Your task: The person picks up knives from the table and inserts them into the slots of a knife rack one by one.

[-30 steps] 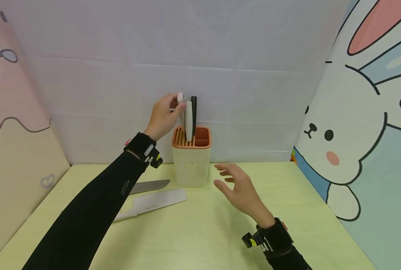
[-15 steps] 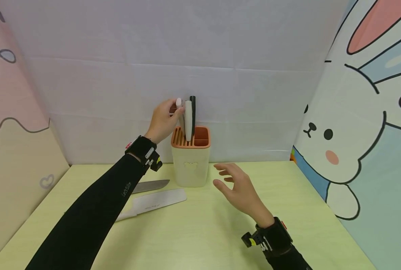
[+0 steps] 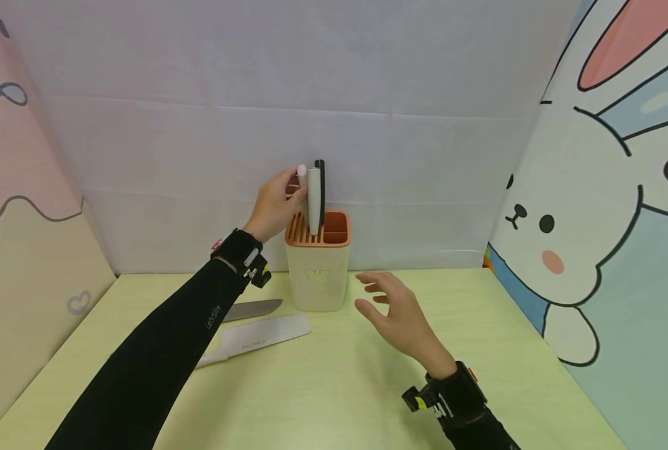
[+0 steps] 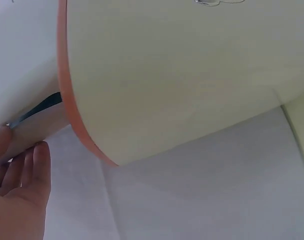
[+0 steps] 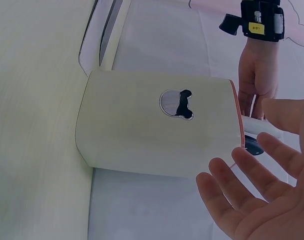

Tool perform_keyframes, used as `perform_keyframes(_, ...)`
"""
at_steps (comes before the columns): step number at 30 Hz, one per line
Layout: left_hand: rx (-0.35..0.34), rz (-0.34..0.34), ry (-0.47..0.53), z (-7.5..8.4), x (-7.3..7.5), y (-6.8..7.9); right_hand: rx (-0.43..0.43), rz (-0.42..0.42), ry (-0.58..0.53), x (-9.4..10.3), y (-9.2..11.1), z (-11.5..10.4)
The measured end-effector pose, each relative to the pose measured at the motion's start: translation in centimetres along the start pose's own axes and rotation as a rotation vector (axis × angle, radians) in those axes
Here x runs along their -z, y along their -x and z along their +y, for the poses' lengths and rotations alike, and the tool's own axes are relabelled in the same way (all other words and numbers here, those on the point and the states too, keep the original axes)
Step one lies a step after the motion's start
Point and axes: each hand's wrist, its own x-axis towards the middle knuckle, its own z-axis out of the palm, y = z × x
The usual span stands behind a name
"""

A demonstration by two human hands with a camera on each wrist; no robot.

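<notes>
In the head view a cream knife holder (image 3: 318, 281) with an orange slotted top stands at the back of the table. My left hand (image 3: 273, 203) pinches the white handle of a knife (image 3: 302, 175) between thumb and fingers, upright over the left slots. Its blade is hidden from view. Right beside it, a second white-handled knife (image 3: 314, 203) and a black handle (image 3: 321, 187) stick up from the holder. My right hand (image 3: 398, 319) hovers to the holder's right, holding nothing, its fingers relaxed; the right wrist view shows those fingers spread before the holder (image 5: 141, 135).
A cleaver (image 3: 266, 332) with a white handle lies on the pale yellow table (image 3: 311, 400), left of the holder. Behind it is another knife blade (image 3: 253, 309), its handle covered by my left sleeve. A white backdrop (image 3: 424, 175) rises just behind the holder.
My left hand has sunk a little with the white-handled knife, bringing its handle lower over the holder. My right hand has stayed in place.
</notes>
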Motion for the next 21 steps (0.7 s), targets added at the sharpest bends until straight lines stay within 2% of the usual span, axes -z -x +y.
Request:
perform_keyframes(6,0.031,-0.014,0.031,-0.3,-0.5,0.2,-0.007,-0.005,0.005,0.0,0.0,0.1)
perform_keyframes(14,0.005,-0.038,-0.024,-1.0,-1.3,0.5,-0.006,-0.004,0.005,0.0,0.0,0.2)
perform_keyframes(21,0.014,-0.07,-0.01,-1.8,-1.5,0.9,-0.002,-0.001,-0.009,0.1,0.0,0.1)
